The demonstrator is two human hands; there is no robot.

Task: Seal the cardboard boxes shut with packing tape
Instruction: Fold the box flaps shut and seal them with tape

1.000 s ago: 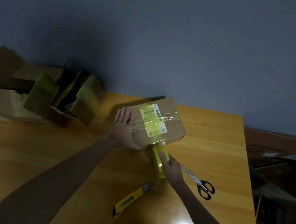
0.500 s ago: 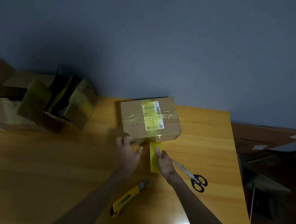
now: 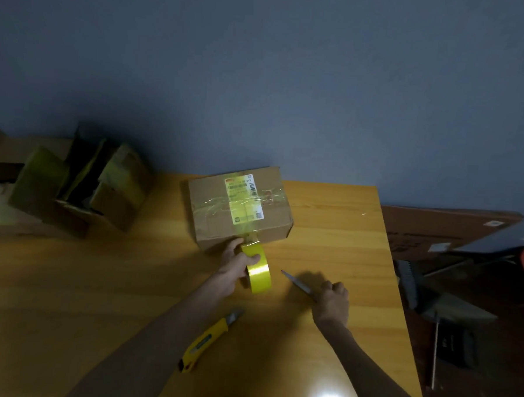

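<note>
With left hand (image 3: 236, 265) grip curled round the tape roll (image 3: 258, 272) at 6 o'clock of the box (image 3: 239, 209), right hand (image 3: 333, 299) grip clasping the scissors (image 3: 297, 283), I would pull taut and cut close.

One taped box (image 3: 242, 209), one tape roll (image 3: 260, 272), one scissors (image 3: 296, 282), one utility knife (image 3: 207, 341).

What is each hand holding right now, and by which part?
The left hand grips the tape roll around its upper rim. The right hand grips the scissors at the handle end, blades sticking out.
</note>
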